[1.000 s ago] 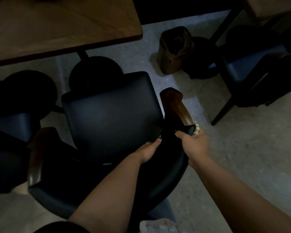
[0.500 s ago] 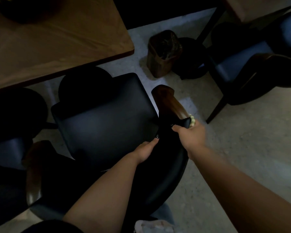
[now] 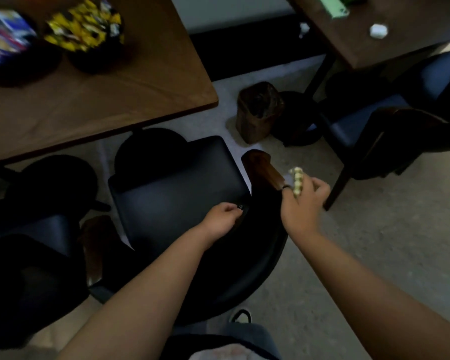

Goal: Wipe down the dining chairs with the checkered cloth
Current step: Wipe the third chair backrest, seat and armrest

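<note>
Head view looks down over my two forearms at a dark chair [image 3: 177, 193] pulled out from the near edge of the wooden table [image 3: 109, 100]. My right hand [image 3: 303, 201] is curled around the bunched cloth [image 3: 296, 179], which pokes out pale above my knuckles; I can't make out its check pattern in this dim light. That hand sits just beside the near end of the wooden armrest [image 3: 263, 170], whose long axis runs away from me toward the far right corner of the seat. So the cloth lies right at the armrest, and my right hand is clearly the nearer one for wiping along it. My left hand [image 3: 220, 218] has its fingers curled at the seam where the seat's right edge meets the backrest; it seems to pinch something small and dark there, but I can't tell what. The backrest below my arms is almost black and its surface is lost in shadow. A second chair [image 3: 390, 126] stands well apart on the right, partly cut off by the frame edge.
</note>
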Demonstrator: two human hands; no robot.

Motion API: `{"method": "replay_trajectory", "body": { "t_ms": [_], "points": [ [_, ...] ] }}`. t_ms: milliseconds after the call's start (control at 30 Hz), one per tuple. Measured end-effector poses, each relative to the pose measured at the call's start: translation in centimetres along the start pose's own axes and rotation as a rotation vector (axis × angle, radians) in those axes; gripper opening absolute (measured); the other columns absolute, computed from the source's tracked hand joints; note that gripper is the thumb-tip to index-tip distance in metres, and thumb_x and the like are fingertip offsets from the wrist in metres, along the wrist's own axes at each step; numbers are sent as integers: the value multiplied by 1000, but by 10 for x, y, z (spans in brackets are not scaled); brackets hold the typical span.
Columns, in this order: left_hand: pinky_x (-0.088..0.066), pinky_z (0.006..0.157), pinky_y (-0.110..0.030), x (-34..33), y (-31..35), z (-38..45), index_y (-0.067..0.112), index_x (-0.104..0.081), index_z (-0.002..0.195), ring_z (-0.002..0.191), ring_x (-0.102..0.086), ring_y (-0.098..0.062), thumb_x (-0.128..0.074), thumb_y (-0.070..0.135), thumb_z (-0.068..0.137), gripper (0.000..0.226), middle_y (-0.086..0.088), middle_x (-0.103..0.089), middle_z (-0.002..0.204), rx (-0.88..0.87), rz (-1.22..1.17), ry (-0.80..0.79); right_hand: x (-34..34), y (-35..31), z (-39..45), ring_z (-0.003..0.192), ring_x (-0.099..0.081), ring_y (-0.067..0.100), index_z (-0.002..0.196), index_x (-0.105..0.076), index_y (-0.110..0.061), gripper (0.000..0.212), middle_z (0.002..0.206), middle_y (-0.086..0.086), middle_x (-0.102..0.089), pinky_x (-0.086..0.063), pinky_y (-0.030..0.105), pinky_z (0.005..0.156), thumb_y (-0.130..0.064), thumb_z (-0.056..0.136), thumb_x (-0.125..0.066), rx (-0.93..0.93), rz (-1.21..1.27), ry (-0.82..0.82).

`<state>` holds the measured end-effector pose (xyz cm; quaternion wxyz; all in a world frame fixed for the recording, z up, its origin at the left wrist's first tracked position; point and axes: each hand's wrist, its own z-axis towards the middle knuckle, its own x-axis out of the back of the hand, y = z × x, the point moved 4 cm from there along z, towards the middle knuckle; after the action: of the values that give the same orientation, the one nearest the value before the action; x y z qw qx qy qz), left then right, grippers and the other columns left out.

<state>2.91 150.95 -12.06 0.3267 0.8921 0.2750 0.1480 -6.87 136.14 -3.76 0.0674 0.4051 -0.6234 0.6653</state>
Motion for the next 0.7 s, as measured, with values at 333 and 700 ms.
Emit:
{"method": "replay_trajectory", "body": {
  "t_ms": [333,700],
  "points": [
    [-49,84,-28,47,57,-165,33,-61,113,99,-67,-4,-52,27,99,17,12,-70,108,-353,-297,212,37,-124,-66,88,-68,20,102,-60,-25,13,101,4,-70,-54,39,74,-30,93,-52,-80,582,-468],
    [-49,84,-27,137,47,-321,27,-65,108,97,-67,-1,-61,17,94,18,15,-74,101,-712,-618,407,35,-255,-198,95,-69,30,97,-71,-8,13,97,13,-73,-54,45,88,-10,89,-60,130,744,-821]
  ]
}}
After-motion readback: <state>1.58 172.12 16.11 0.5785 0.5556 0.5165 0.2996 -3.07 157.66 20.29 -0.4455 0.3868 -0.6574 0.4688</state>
